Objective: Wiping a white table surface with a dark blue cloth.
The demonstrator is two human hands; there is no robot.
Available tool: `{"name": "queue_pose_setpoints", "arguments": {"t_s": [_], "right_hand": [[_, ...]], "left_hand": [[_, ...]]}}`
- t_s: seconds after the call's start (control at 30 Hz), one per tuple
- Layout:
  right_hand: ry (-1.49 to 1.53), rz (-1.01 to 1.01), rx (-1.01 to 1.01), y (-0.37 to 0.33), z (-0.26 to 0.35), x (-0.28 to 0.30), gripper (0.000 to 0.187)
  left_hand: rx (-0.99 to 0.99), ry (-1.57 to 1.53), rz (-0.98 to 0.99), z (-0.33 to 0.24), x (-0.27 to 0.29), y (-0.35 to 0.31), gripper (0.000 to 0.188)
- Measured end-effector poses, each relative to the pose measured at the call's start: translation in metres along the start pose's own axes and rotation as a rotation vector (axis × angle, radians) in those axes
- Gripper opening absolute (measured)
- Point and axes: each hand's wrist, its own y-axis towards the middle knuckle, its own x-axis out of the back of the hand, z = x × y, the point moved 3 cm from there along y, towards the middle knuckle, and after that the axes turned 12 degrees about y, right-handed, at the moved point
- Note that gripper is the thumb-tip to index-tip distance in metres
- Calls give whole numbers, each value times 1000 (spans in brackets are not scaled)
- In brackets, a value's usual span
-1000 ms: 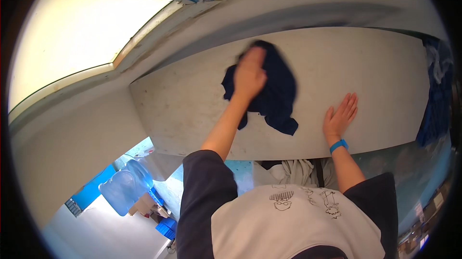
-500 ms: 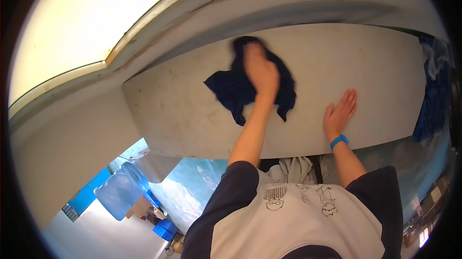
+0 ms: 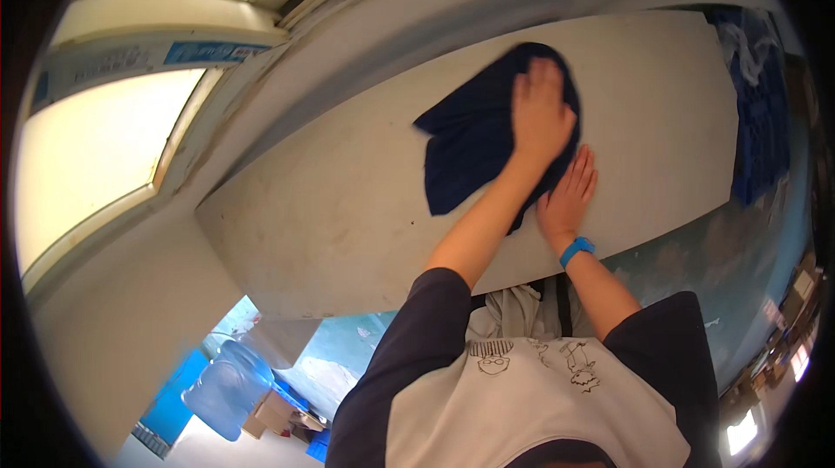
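1. Dark navy cloth [image 3: 474, 150], rumpled and spread flat, lies on the far middle of a pale grey slab tabletop [image 3: 348, 207]; half a second ago it sat further left and nearer, so it has been swept right and away across the surface, a wiping stroke in mid-pass.
2. Left hand [image 3: 539, 116] presses palm-down on the cloth's right part, fingers spread and flat, pinning the fabric rather than clutching it; it has travelled with the cloth.
3. Right hand [image 3: 567, 194], palm-down with fingers together and holding nothing, rests on the bare tabletop just near of the cloth's right edge, now touching or almost touching it, where a second ago it lay well apart to the right.
4. Bright blue wristband [image 3: 576, 250] circles the right wrist.
5. Blue patterned fabric [image 3: 765, 103] hangs at the table's far right end; a translucent blue water jug [image 3: 222, 390] stands on the floor, near left.
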Motion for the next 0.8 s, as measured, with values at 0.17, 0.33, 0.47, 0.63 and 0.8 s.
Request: {"name": "queue_pose_setpoints", "arguments": {"t_s": [0.17,0.33,0.47,0.63,0.8], "right_hand": [[32,86,-88,2,-7,6,87],[108,54,-85,3,-1,5,83],[120,78,-90,-3,-3,2,82],[-9,290,-77,-2,4,-1,72],[91,26,86,-8,-2,-25,73]], "left_hand": [[31,-87,159,46,43,-39,70],[381,507,122,179,105,-137,71],[211,483,105,116,43,-66,73],[-260,211,61,-49,-35,60,71],[-290,72,-105,-77,-53,58,65]]}}
